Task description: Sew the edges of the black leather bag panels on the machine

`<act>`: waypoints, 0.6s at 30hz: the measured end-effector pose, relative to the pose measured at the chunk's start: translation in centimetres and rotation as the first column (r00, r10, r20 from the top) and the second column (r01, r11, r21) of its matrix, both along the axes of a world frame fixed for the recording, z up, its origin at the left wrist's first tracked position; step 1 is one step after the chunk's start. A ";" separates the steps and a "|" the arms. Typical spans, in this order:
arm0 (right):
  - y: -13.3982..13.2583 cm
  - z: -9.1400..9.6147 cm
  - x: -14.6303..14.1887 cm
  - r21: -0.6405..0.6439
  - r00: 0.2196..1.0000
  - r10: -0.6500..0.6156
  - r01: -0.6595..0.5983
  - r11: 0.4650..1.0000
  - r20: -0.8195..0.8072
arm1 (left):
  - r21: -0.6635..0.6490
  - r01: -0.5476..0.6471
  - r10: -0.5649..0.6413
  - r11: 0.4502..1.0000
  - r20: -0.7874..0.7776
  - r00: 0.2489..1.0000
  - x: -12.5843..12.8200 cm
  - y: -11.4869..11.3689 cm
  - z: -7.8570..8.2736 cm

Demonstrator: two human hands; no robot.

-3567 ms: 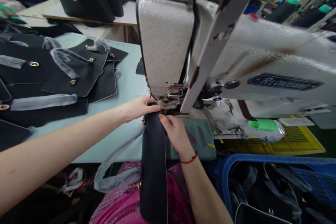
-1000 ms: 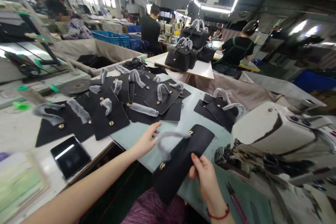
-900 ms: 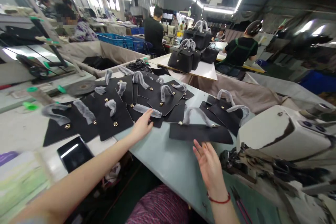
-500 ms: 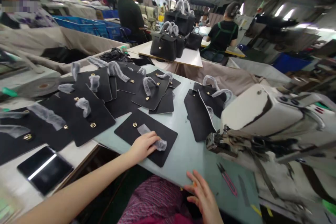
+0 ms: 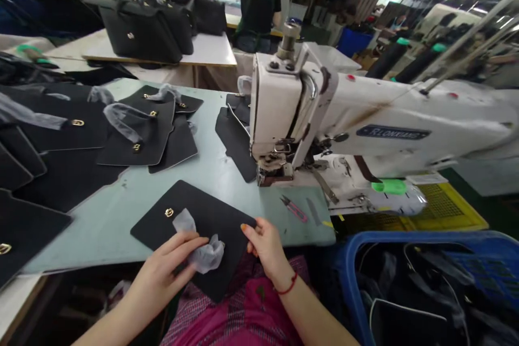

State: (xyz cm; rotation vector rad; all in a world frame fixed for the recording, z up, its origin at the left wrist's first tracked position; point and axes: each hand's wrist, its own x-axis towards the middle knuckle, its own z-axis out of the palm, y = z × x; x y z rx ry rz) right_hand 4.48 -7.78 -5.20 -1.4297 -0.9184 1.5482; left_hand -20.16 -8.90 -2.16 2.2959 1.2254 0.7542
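Note:
A black bag panel point(image 5: 214, 203) with a gold-coloured ring fitting point(image 5: 169, 212) lies partly on the table and overhangs its front edge above my lap. Closed around the plastic-wrapped handle point(image 5: 208, 257) on this panel is my left hand point(image 5: 166, 262). My right hand point(image 5: 267, 248) pinches the panel's right corner, thumb on top and the other fingers mostly hidden beneath. Pink-handled thread snips point(image 5: 294, 208) rest beyond my right hand, near the sewing machine point(image 5: 279, 113).
More black panels point(image 5: 140, 135) with wrapped handles cover the table's left side. Another panel point(image 5: 237, 146) leans by the machine head. A blue basket point(image 5: 352, 259) with similar pieces stands at the lower right. Finished black bags point(image 5: 141, 32) and a co-worker point(image 5: 257, 0) are farther back.
The view has swung right. My right hand, open before, has taken hold of the panel's corner. The panel has come toward me over the table edge, my left hand still on its handle.

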 end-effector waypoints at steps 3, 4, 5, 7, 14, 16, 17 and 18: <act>0.2 1.8 0.0 0.080 0.999 -0.052 0.052 0.995 -0.003 | -0.103 -0.112 0.121 0.988 0.079 0.989 0.9 -2.3 -0.2; 0.2 2.4 0.1 0.097 0.998 -0.065 0.065 0.993 -0.005 | -0.146 -0.171 0.191 0.974 0.138 0.972 1.1 -3.3 -0.5; 0.3 3.0 0.1 0.108 0.997 -0.073 0.073 0.991 -0.008 | -0.200 -0.226 0.266 0.953 0.203 0.942 1.4 -4.4 -0.8; 0.3 3.9 0.3 0.126 0.997 -0.076 0.077 0.989 -0.013 | -0.326 -0.308 0.410 0.894 0.314 0.856 1.8 -6.7 -1.7; -1.1 6.6 -0.8 0.256 0.996 -0.017 -0.007 0.967 0.092 | -0.883 0.029 0.664 0.469 0.374 0.647 5.1 -11.5 -4.7; -1.9 7.4 -1.4 0.236 0.999 0.008 -0.017 0.972 0.039 | -0.888 0.165 0.738 0.429 0.450 0.503 7.2 -10.8 -4.7; -2.2 7.8 -1.6 0.208 1.000 0.019 -0.015 0.978 -0.016 | -0.873 0.210 0.777 0.439 0.487 0.399 8.3 -10.2 -4.5; -2.5 8.2 -1.8 0.169 0.996 0.030 -0.015 0.985 -0.084 | -0.858 0.242 0.807 0.454 0.511 0.296 9.3 -9.3 -4.0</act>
